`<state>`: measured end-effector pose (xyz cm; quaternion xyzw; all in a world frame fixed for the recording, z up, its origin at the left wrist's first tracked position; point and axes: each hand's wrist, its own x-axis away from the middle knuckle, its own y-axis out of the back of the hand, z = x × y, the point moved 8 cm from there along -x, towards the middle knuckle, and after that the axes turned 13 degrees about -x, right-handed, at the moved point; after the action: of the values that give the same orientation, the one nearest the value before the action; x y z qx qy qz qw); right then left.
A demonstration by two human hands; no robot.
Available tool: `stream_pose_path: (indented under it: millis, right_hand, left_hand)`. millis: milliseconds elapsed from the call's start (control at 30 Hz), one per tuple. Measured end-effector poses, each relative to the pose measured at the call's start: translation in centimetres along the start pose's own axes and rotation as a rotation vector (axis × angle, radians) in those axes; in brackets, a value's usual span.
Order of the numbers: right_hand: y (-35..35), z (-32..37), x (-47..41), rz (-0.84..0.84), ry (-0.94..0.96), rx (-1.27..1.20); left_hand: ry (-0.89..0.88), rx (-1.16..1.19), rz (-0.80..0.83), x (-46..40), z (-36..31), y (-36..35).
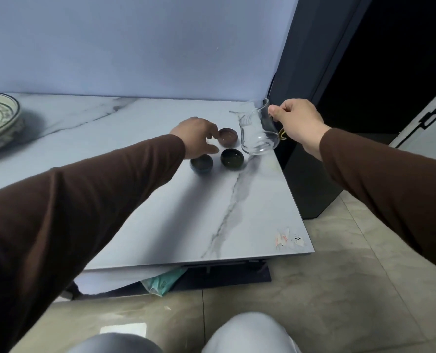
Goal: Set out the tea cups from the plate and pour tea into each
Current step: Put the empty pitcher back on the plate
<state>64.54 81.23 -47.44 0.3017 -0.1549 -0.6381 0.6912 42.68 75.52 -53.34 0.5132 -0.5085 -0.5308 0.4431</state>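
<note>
Three small tea cups stand close together near the table's far right corner: a brown cup [227,136], a dark cup [232,159] in front of it, and a blue-sided cup [201,163] to the left. My left hand [197,137] rests over them, its fingertips touching the brown cup's left rim. My right hand [298,122] grips the handle of a clear glass pitcher [256,128], held tilted just right of the cups, spout pointing left. The patterned plate [0,121] sits at the far left edge.
The white marble table [160,212] ends at a right edge just past the pitcher. A dark cabinet [311,179] stands beyond that edge. Tiled floor and my knees lie below. A teal bag [164,280] sticks out under the tabletop.
</note>
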Motion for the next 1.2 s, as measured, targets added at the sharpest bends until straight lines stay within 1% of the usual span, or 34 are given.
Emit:
stream_pose_path:
  millis: [233,400,567,700,833,933,1067,1200]
  right_hand:
    - [-4.9,3.8,-0.1,-0.011,0.116,-0.139]
    - [-10.4,5.0,-2.2,0.015,0.149,-0.233]
    - [-14.5,6.9,-3.8,0.053,0.165,-0.273]
    - [-16.3,8.4,-3.3,0.106,0.062,-0.3]
    - [-17.0,12.0,-1.9,0.158,-0.034,-0.297]
    - [-17.1,15.9,-0.3,0.172,-0.111,-0.252]
    - [-17.6,19.8,2.1,0.202,-0.266,-0.342]
    - [-18.8,23.1,4.1,0.246,-0.372,-0.409]
  left_hand:
    - [0.038,-0.053,-0.013,3.3,4.5,2.8]
    - [0.068,-0.089,0.013,2.9,9.1,1.7]
    - [0.131,-0.053,0.087,2.4,13.6,1.1]
    - [0.183,0.006,0.183,3.5,15.9,1.4]
    - [0.25,0.075,0.293,5.7,18.3,3.5]
    - [0.307,0.127,0.344,7.9,20.5,6.7]
    - [0.333,0.16,0.41,10.8,22.7,10.4]
    - [0.331,0.146,0.46,12.8,24.8,13.8]
